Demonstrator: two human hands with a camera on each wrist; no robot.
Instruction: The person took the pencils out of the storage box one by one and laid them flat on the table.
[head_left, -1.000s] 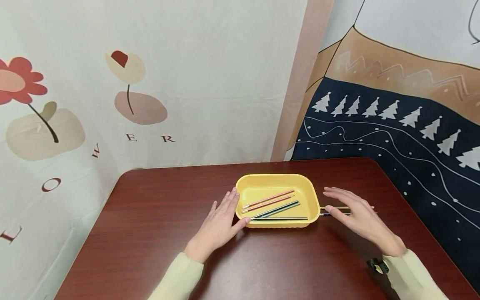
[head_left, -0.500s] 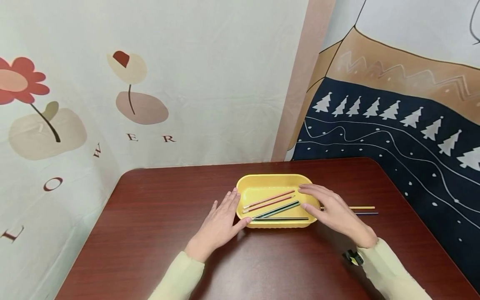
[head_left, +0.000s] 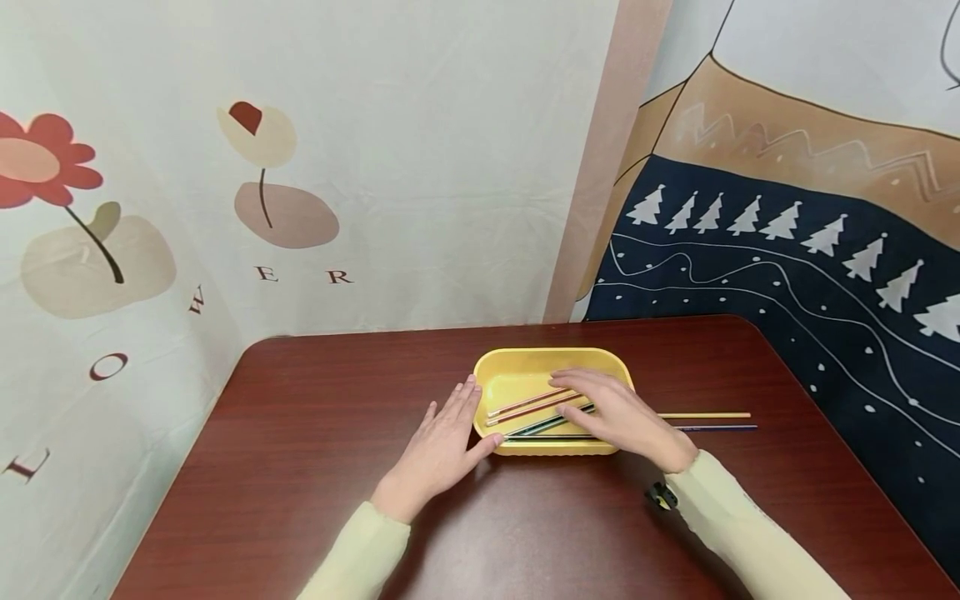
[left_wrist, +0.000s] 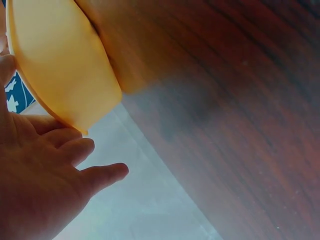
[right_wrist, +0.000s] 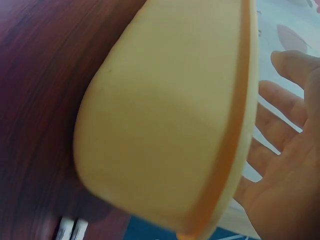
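A yellow plastic tray (head_left: 525, 365) stands on the table, holding two reddish pencils (head_left: 517, 408) and dark green pencils (head_left: 536, 428). My left hand (head_left: 442, 446) rests on its left end, fingers straight along the rim and thumb at the near corner. In the left wrist view, fingertips of the left hand (left_wrist: 45, 170) touch the rim of the tray (left_wrist: 65, 60). Over the tray's right half hovers my right hand (head_left: 618, 417), fingers extended and partly hiding the pencils. The right wrist view has the right hand (right_wrist: 290, 145) beyond the rim of the tray (right_wrist: 160, 115), holding nothing.
A yellow pencil (head_left: 708, 415) and a dark blue pencil (head_left: 720, 428) lie side by side on the table right of the tray. The reddish-brown table (head_left: 315, 433) meets printed wall cloths (head_left: 420, 167) behind it.
My right hand has moved left from above the two pencils on the table to over the tray, uncovering those pencils. The left hand and the tray have stayed put.
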